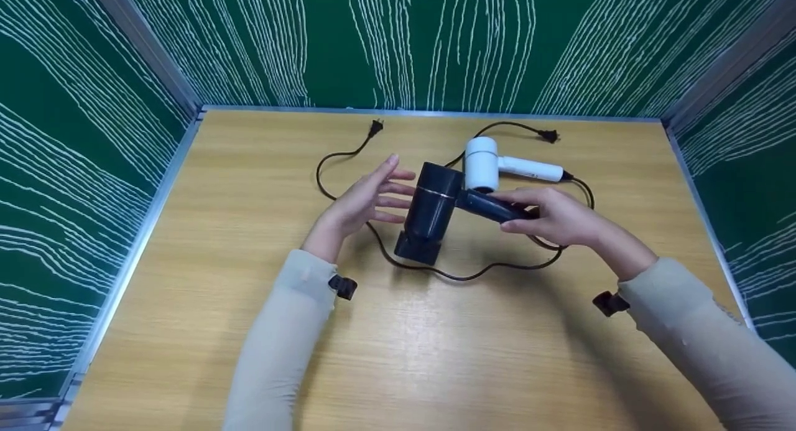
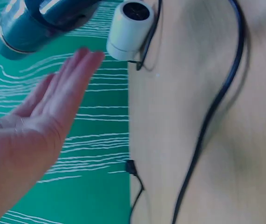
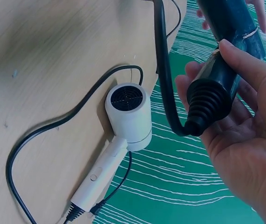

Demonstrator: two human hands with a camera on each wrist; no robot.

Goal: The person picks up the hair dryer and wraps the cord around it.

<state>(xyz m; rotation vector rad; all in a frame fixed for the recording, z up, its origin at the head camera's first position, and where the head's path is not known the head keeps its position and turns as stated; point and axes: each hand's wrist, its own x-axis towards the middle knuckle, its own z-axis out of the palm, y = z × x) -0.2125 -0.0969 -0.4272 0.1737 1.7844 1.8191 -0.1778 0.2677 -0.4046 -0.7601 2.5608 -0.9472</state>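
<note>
My right hand (image 1: 556, 216) grips the handle of a black hair dryer (image 1: 433, 201), held above the table with its barrel tilted and its nozzle end toward me. In the right wrist view, the thumb and fingers wrap round the dark handle (image 3: 220, 77), and its cord hangs from the ribbed end. To the left of the barrel is my left hand (image 1: 360, 204), fingers extended and spread. The left wrist view shows a gap between those fingertips and the dark barrel (image 2: 18, 30). Behind the black dryer lies a white hair dryer (image 1: 482, 163), handle pointing right.
Black cords loop across the wooden table (image 1: 249, 244). One plug (image 1: 375, 127) lies at the back left of the dryers, another plug (image 1: 548, 135) at the back right. Green panels with white streaks (image 1: 485, 45) stand round the back and sides.
</note>
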